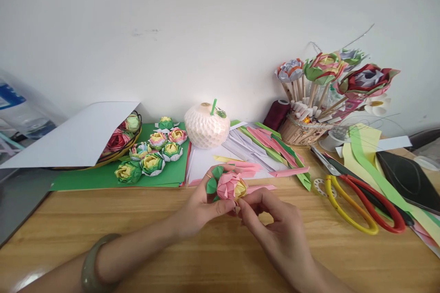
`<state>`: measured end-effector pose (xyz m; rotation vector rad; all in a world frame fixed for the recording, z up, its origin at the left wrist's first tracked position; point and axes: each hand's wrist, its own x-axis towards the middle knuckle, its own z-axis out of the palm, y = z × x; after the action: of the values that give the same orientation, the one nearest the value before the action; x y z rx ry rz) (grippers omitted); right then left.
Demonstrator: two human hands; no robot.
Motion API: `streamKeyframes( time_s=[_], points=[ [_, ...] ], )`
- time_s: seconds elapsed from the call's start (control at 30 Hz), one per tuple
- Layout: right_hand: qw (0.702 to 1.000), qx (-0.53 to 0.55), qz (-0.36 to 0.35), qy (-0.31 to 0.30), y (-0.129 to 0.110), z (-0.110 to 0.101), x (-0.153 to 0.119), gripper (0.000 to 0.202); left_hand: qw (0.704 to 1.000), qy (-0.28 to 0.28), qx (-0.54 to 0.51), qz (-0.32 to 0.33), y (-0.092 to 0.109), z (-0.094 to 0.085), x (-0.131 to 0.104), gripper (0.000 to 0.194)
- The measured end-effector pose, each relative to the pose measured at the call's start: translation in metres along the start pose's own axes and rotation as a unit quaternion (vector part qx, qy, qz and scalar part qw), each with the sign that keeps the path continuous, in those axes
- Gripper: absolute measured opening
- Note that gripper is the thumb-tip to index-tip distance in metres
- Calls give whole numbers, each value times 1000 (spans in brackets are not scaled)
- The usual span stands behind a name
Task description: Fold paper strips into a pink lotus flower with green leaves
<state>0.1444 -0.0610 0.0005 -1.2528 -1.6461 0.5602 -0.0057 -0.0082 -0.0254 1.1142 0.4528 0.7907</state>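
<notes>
Dial centred on pink paper flower (231,186), held up over wooden table (85,215), yellow petals showing at its 3 o'clock, green leaves (212,186) at 9

Left hand (201,208): curled round the flower, thumb at its lower edge

Right hand (283,229): narrow pinch, thumb and forefinger tips at flower's 5 o'clock; cannot tell what lies between them

10 o'clock: cluster of small paper flowers (152,164) on green sheet (92,181)

11: white textured globe (206,128)

1 to 2: folded paper strips (254,144)

3: scissors (369,203), red and yellow handles
</notes>
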Motion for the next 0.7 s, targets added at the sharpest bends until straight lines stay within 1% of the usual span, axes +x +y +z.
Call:
streamKeyframes(
  time_s=[0.17, 0.23, 0.3, 0.37, 0.43, 0.53, 0.6, 0.63, 0.7],
  points=[
    [998, -37, -43, 13, 3, 2, -1, 14, 1000, -15, 13, 3, 1, 1, -1, 41],
    [998, -44, -45, 12, 3, 2, -1, 14, 1000, -19, 8, -5, 0, 1, -1, 42],
    [998, -39, -41, 5, 2, 0, 0, 14, 1000, -8, -12, -15, 0, 1, 0, 45],
    [1000, -12, -26, -7, 2, -2, 1, 12, 999, 10, -42, -28, 2, 1, 1, 47],
    [999, 36, -1, -4, 2, -6, 2, 8, 996, 31, -78, -42, 5, 2, 1, 50],
    [995, 90, 25, 38, 5, -12, 5, 10, 989, 45, -120, -69, 8, 2, 1, 55],
    [994, 84, 15, 61, 8, -14, 6, 9, 986, 44, -135, -81, 9, 1, 1, 56],
    [996, 69, 3, 63, 9, -15, 7, 8, 986, 42, -140, -84, 9, 1, 1, 55],
    [998, 38, -33, 48, 10, -14, 7, 8, 985, 37, -149, -84, 8, -1, 2, 50]
  ],
)
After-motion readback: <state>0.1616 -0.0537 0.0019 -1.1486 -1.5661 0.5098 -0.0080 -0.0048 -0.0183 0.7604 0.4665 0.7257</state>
